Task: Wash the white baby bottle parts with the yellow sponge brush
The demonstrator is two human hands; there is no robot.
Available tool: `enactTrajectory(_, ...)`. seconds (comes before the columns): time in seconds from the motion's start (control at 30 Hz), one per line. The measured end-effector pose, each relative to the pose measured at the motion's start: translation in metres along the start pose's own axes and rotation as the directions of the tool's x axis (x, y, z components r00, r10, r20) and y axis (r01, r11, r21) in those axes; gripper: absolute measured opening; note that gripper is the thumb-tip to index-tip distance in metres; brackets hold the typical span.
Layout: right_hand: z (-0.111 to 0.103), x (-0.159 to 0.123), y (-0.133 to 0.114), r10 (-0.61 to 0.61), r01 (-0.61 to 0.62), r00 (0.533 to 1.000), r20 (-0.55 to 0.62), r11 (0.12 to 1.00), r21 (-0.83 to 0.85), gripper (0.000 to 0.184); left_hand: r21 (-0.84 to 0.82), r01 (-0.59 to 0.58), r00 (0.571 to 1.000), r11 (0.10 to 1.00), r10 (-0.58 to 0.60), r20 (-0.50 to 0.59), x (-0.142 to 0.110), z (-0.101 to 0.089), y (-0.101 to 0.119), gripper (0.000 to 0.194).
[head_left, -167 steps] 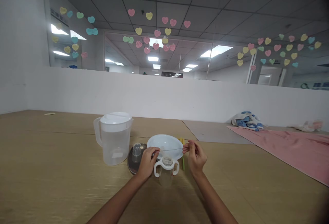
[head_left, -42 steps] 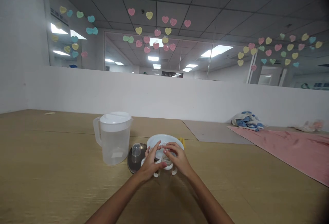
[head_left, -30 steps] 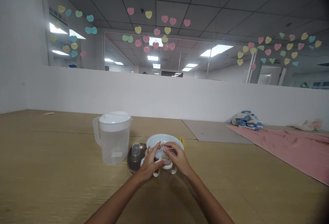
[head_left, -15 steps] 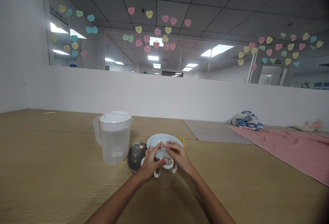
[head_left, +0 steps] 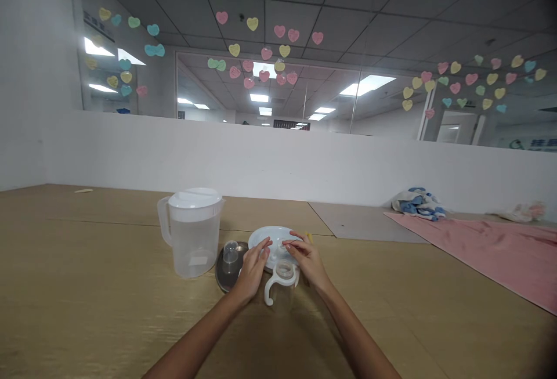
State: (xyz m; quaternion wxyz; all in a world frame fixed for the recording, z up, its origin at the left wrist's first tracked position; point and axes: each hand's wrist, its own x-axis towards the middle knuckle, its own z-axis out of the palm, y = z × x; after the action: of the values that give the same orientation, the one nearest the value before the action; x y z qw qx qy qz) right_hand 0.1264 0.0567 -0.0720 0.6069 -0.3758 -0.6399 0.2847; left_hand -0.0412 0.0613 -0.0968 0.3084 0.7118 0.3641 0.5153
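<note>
A clear baby bottle with white loop handles stands on the wooden table, its neck uncovered. My left hand hovers just left of it, fingers stretched toward the white plate behind. My right hand is just right of the bottle's neck. Its fingertips are pinched together above the plate's edge, on something too small to make out. The two sets of fingertips nearly meet over the bottle.
A translucent lidded pitcher stands to the left. A round metal dish with a small clear cap sits beside my left hand. A yellow item peeks out behind the plate. A pink cloth and a crumpled rag lie far right.
Both hands have come off the bottle's neck and lifted slightly toward the plate. The bottle's handle ring has turned, with one loop now facing front left.
</note>
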Motion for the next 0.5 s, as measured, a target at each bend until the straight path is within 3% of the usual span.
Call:
enactTrajectory(0.1, -0.002, 0.001, -0.001, 0.037, -0.035, 0.999, -0.037, 0.999, 0.04, 0.035, 0.075, -0.059, 0.997, 0.995, 0.062, -0.041, 0.002, 0.001, -0.004, 0.04)
enactTrajectory(0.23, -0.003, 0.001, -0.002, 0.114, -0.103, 0.99, -0.087, 0.987, 0.12, 0.034, 0.229, -0.11, 0.993, 0.967, 0.116, -0.013, 0.004, 0.001, -0.005, 0.032)
enactTrajectory(0.5, -0.004, 0.002, -0.006, 0.257, -0.2, 0.959, -0.118, 0.911, 0.361, 0.036, 0.331, -0.023, 0.996, 0.943, -0.006, 0.085, 0.025, 0.008, 0.015, 0.026)
